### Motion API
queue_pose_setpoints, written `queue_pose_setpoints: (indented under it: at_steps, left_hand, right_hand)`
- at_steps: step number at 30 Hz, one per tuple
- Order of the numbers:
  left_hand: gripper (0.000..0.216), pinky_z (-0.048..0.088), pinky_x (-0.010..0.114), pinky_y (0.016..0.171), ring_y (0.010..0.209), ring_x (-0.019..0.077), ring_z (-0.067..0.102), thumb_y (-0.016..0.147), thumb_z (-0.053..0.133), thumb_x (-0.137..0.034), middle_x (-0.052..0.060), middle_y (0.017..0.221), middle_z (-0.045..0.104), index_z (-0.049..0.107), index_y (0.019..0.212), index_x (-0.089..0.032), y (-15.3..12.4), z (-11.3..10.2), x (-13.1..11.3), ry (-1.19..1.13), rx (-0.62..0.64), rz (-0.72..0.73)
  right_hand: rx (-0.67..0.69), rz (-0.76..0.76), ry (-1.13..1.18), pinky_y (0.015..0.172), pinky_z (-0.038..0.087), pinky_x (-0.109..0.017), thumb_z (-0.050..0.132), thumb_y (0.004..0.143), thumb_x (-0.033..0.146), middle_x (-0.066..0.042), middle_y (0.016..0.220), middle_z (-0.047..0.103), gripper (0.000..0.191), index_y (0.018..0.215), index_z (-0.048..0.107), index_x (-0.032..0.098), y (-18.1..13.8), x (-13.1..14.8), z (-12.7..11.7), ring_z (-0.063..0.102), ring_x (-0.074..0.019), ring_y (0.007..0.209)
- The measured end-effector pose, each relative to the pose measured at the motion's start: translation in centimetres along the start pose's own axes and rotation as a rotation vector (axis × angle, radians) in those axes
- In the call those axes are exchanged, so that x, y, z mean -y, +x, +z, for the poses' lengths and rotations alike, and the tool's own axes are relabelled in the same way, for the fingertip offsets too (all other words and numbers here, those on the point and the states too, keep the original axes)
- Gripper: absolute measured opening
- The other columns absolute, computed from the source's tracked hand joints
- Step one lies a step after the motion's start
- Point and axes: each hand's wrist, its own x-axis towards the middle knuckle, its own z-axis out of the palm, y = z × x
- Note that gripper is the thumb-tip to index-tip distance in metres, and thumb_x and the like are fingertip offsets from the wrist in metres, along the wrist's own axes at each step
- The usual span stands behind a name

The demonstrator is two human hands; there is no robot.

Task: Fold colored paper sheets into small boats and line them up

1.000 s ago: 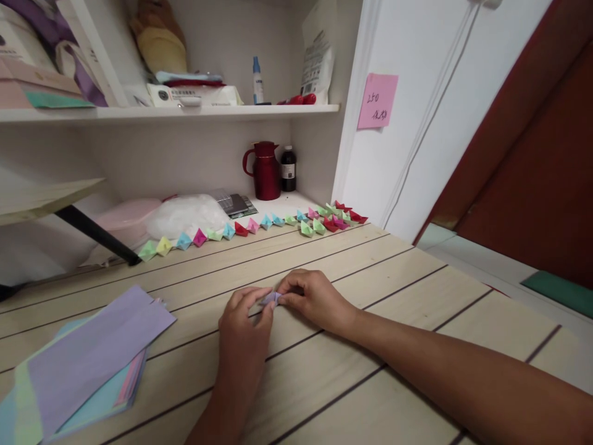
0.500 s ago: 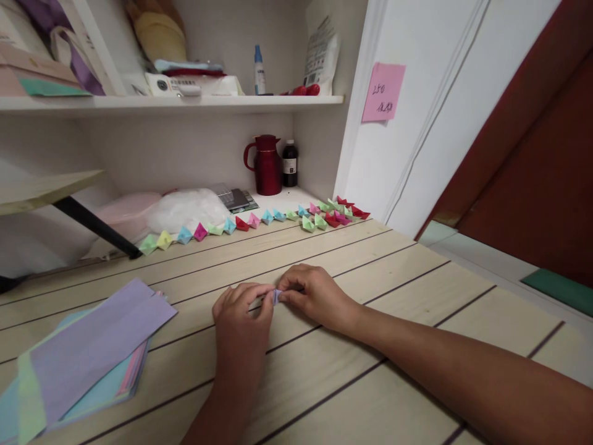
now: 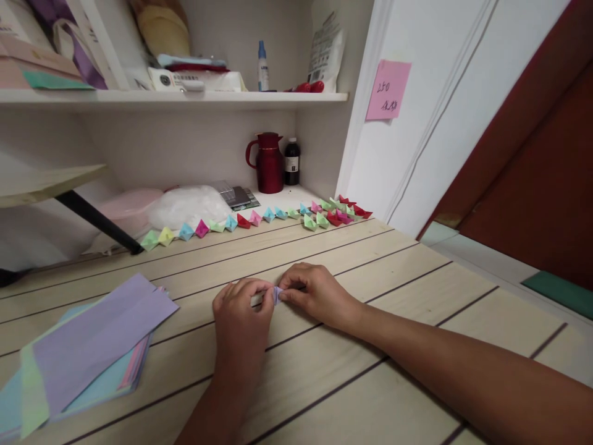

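A small folded piece of purple paper is held just above the middle of the table, pinched from both sides. My left hand grips its left edge between thumb and forefinger. From the right, my right hand closes thumb and fingertips on the other edge. Most of the folded paper hides behind the fingertips. Left of my hands lies a stack of coloured paper sheets, a purple one on top. Beyond them, a row of small folded paper boats in several colours lines the table's back edge.
Behind the boats stand a red jug and a dark bottle under a white shelf. A clear plastic bag lies at the back left, beside a black leg. A pink note sticks to the wall.
The camera view has shifted slightly. Both hands keep their pinch on the purple paper at nearly the same spot, with a little more of it showing between the fingertips.
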Motion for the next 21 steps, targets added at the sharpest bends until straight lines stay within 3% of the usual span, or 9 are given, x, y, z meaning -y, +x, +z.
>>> queue_pose_setpoints:
  at_steps: [10, 16, 21]
  left_hand:
    - [0.012, 0.046, 0.036, 0.081, 0.071, 0.0179, 0.064, 0.072, 0.067, -0.016, -0.002, 0.070, 0.069, 0.060, 0.065, -0.022, 0.04, 0.17, 0.02, 0.018, 0.008, -0.029]
    - [0.015, 0.050, 0.035, 0.079, 0.072, 0.0176, 0.067, 0.074, 0.064, -0.013, 0.000, 0.078, 0.073, 0.067, 0.085, -0.022, -0.09, 0.41, 0.06, -0.065, 0.022, -0.129]
    - [0.008, 0.048, 0.036, 0.082, 0.074, 0.0186, 0.068, 0.076, 0.064, -0.018, -0.001, 0.078, 0.074, 0.068, 0.080, -0.024, -0.16, 0.25, -0.29, -0.045, 0.015, -0.066]
  right_hand:
    - [-0.015, 0.054, 0.135, 0.072, 0.049, -0.025, 0.064, 0.082, 0.018, -0.002, 0.088, 0.071, 0.012, 0.092, 0.070, 0.021, -0.15, 0.35, 0.16, 0.064, -0.0149, 0.081]
    - [0.017, 0.096, 0.117, 0.070, 0.047, -0.024, 0.061, 0.084, 0.017, 0.000, 0.080, 0.073, 0.012, 0.087, 0.071, 0.021, -0.16, 0.22, 0.13, 0.065, -0.0143, 0.075]
    - [-0.002, 0.077, 0.066, 0.069, 0.046, -0.023, 0.062, 0.083, 0.017, 0.001, 0.080, 0.073, 0.010, 0.085, 0.072, 0.021, -0.15, 0.36, -0.05, 0.064, -0.0134, 0.075]
